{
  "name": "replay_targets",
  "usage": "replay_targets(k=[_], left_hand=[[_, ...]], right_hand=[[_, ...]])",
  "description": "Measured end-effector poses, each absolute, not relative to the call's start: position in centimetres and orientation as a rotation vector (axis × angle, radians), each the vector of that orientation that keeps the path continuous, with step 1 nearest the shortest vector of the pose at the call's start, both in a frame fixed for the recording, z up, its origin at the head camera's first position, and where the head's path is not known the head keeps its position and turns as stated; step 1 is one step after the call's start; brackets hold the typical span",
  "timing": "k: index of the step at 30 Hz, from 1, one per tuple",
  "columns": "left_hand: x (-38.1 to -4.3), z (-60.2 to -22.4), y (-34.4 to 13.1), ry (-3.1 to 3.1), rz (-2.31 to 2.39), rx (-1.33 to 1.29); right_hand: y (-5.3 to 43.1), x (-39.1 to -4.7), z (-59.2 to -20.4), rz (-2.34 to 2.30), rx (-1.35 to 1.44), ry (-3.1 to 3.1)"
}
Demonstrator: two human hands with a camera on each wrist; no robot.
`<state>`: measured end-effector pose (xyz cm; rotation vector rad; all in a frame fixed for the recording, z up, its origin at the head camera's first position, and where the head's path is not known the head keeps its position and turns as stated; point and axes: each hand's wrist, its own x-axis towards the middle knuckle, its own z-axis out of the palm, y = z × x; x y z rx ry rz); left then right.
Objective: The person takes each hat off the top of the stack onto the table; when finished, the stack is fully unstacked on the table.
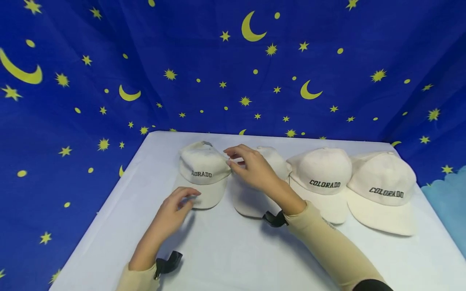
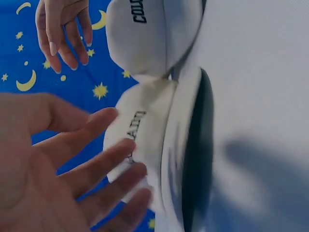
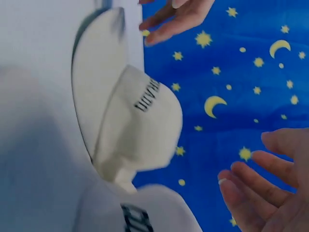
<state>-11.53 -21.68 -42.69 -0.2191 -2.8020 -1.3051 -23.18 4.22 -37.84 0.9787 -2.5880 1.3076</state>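
Observation:
Four cream baseball caps make a row across the white table, brims toward me. The leftmost cap [image 1: 204, 163] has dark lettering partly creased out of sight. Beside its brim is my left hand [image 1: 175, 210], fingers spread and loosely bent, holding nothing; in the left wrist view the fingers overlap the same cap [image 2: 145, 130]. My right hand [image 1: 255, 167] hovers over the second cap [image 1: 271, 157], hiding much of its front. In the right wrist view that hand [image 3: 270, 183] has relaxed fingers with nothing between them.
Further right sit a third cap [image 1: 324, 167] and a fourth cap [image 1: 386, 178], both reading COLORADO, close side by side. A blue cloth [image 1: 204, 52] with yellow moons and stars hangs behind and around the white table [image 1: 225, 254]. Black wrist mounts [image 1: 169, 263] project below both hands.

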Motion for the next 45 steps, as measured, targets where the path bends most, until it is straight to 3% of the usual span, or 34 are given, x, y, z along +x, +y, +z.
replay_targets(k=[12, 29, 45], left_hand=[[-10.3, -43.5, -22.1, -3.053, -1.152, -0.396], [-10.2, -44.0, -22.9, -3.107, -0.959, -0.291], [-9.7, -44.6, -22.7, -3.138, -0.801, -0.291]], right_hand=[[1.2, -23.8, -40.0, 1.116, 1.002, -2.697], [-0.8, -23.2, -42.0, 0.723, 1.124, -2.881], [-0.9, -23.1, -42.9, 0.757, 1.138, -2.918]])
